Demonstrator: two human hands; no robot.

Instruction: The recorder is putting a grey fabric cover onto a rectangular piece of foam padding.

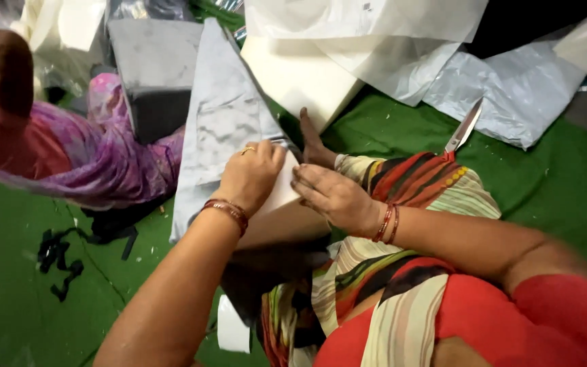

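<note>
Head view: two hands on a white foam piece, seated on a green floor cloth.

Floor cloth (pixel 15 258) bore, largest first: grey fabric sheet (pixel 222 129), white foam block (pixel 293 75), grey bags (pixel 511 88), scissors (pixel 462 129) lying apart and unused. Foam piece (pixel 281 194) lay at the lap, beside the sheet; left hand (pixel 249 178) grasped its edge, right hand (pixel 334 197) pressed flat on it, fingers extended. Work judged early: piece appeared uncovered. No containers with visible contents. Another person's pink sleeve (pixel 69 149) stayed left.
</note>
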